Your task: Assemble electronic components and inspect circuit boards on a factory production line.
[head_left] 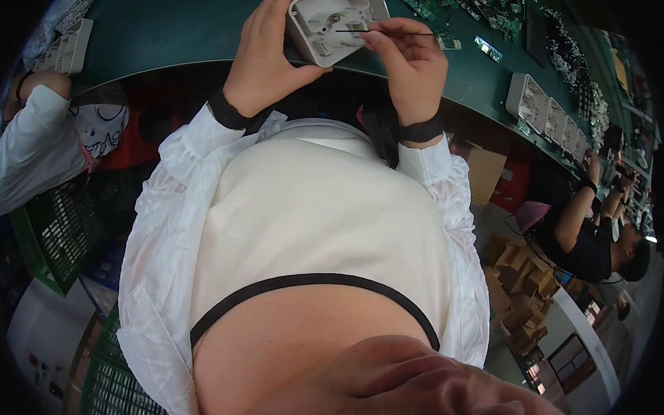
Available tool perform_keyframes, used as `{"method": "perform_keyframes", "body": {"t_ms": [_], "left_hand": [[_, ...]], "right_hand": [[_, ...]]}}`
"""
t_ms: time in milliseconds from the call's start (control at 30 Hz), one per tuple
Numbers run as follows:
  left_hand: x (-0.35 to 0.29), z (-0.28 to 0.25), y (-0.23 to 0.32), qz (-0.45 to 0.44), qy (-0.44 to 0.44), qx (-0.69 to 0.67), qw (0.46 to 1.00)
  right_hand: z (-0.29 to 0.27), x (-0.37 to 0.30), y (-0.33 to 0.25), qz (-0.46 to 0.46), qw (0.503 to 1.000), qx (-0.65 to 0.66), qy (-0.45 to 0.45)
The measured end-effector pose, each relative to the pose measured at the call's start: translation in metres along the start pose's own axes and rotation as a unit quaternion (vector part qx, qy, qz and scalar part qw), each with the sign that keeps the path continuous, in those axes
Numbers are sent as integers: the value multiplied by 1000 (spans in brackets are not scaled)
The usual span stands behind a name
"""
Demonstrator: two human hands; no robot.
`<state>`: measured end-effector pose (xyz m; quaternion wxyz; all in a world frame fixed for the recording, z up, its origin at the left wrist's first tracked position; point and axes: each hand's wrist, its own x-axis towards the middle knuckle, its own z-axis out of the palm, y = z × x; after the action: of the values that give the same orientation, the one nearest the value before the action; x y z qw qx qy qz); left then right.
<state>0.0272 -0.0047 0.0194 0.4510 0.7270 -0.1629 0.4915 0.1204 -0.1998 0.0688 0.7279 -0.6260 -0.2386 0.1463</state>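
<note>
A white plastic housing (315,24), open-topped with moulded posts and ribs inside, is tilted at the near edge of the green table. My left hand (262,63) grips its left side, the thumb along its near corner. At the housing's right side, my right hand (415,69) pinches a thin, dark, rod-like piece (351,31) between thumb and fingers. One end of that piece reaches over the inside of the housing; its exact kind is too fine to make out. Both wrists wear black bands.
Green circuit boards (478,5) lie heaped at the far right of the table (172,30). More white housings (537,105) stand in a row along the right edge, another group (67,52) at far left. Co-workers sit on both sides. Green crates (62,231) and cardboard boxes (521,274) are below.
</note>
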Motion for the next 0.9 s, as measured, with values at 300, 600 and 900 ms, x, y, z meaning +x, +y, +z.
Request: {"method": "perform_keyframes", "body": {"t_ms": [300,600,900], "left_hand": [[26,-16,57,-254,-178,207,928],[27,-8,58,-230,-181,180,939],[22,-15,54,-267,-159,130,942]], "right_hand": [[14,-3,13,-68,985,-147,-53],[14,2,22,-260,916,-294,-82],[23,10,17,-219,906,-339,-132]]}}
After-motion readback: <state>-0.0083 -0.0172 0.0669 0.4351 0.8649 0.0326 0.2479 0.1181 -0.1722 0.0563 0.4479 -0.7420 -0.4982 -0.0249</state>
